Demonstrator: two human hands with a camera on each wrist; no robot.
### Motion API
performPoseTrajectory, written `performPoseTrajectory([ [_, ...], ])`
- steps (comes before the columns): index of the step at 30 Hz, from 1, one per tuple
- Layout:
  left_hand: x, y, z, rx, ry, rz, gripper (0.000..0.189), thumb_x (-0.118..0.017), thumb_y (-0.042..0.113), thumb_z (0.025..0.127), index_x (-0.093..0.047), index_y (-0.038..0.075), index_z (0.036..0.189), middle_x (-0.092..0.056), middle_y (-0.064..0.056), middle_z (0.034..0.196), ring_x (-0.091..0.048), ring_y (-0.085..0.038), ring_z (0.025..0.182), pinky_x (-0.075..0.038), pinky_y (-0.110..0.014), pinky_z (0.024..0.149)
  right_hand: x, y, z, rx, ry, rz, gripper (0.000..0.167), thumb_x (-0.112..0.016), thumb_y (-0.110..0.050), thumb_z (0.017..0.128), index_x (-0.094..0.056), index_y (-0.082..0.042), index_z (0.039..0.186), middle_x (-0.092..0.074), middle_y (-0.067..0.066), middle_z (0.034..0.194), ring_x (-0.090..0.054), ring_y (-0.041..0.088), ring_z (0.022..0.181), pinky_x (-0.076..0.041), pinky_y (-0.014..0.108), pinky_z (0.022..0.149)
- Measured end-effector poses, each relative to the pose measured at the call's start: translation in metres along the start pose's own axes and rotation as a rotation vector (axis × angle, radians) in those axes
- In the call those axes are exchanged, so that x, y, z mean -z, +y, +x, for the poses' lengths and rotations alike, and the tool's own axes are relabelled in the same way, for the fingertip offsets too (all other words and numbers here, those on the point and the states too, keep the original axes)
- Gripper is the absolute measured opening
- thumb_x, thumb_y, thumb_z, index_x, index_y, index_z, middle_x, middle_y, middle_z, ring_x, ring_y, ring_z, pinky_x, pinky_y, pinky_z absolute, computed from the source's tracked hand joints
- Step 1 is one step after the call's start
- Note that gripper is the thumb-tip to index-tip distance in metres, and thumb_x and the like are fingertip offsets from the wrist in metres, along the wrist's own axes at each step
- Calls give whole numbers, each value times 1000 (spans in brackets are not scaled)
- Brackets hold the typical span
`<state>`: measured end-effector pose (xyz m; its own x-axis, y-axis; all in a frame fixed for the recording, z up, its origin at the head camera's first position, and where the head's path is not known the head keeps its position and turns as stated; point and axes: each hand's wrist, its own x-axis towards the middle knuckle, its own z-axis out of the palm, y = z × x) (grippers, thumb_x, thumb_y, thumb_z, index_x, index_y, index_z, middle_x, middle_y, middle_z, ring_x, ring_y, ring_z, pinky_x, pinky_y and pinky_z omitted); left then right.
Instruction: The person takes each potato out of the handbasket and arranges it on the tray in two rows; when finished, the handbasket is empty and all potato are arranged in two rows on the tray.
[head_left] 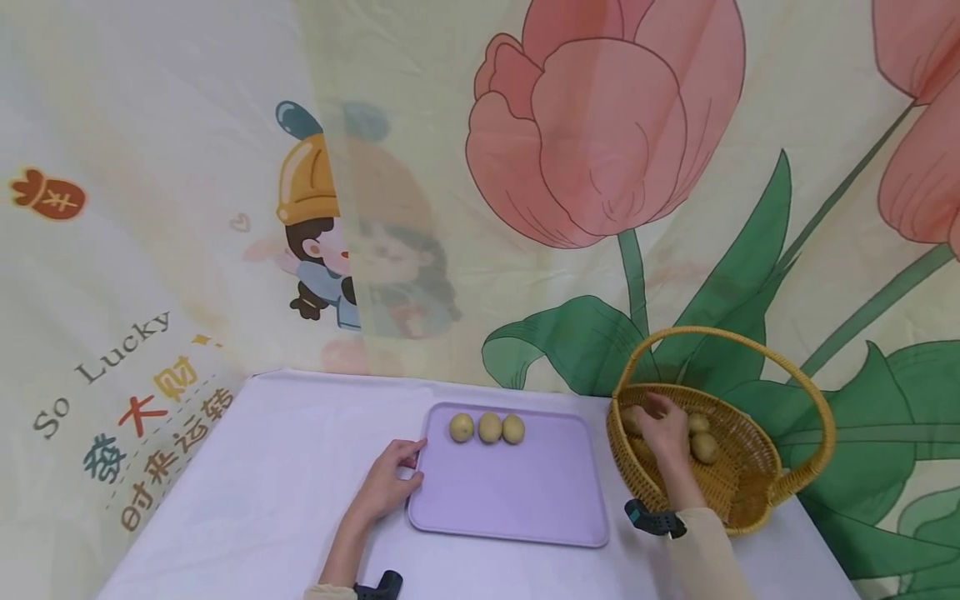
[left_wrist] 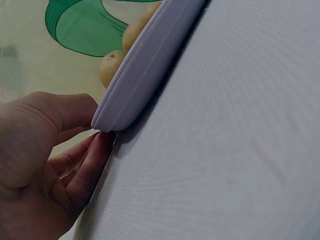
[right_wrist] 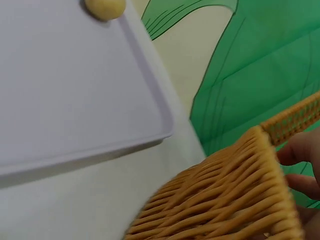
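Tray (head_left: 517, 492) held by left hand (head_left: 388, 479) lies lengthwise left to right.

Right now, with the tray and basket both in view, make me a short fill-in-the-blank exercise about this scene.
1. Exactly ____ potatoes lie on the tray.
2. The hand touching the tray's edge is the person's ____ one.
3. The right hand is at the basket, which has an arched ____ above its opening.

Missing words: three; left; handle.
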<state>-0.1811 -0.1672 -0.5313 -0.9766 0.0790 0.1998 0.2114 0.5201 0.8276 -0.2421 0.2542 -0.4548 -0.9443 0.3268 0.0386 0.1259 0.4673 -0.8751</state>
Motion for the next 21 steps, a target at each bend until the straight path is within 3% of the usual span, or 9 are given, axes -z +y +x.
performPoseTrajectory([
  [5,0,0,0,-3,-2,2,51,-73,-8,75,-64,-4,125,-59,-9,110,-60,-21,89,-49,-34,83,-2,8,2,-36,20,-98,49,-57,-21,94,-51,1,138,-48,27,140,-44,44,127,-33,58,104],
  [13,-2,0,1,10,0,20,51,-72,-8,75,-64,-3,125,-60,-8,109,-60,-19,89,-49,-34,83,-3,15,4,-57,32,-106,49,-57,-24,94,-53,1,136,-50,26,138,-47,44,124,-35,55,103],
  [21,0,3,0,-5,10,21,50,-73,-8,75,-64,-4,125,-60,-8,109,-60,-19,88,-49,-34,83,-8,19,7,-18,83,-129,43,-56,-19,92,-58,4,128,-57,28,127,-53,44,113,-41,55,94],
])
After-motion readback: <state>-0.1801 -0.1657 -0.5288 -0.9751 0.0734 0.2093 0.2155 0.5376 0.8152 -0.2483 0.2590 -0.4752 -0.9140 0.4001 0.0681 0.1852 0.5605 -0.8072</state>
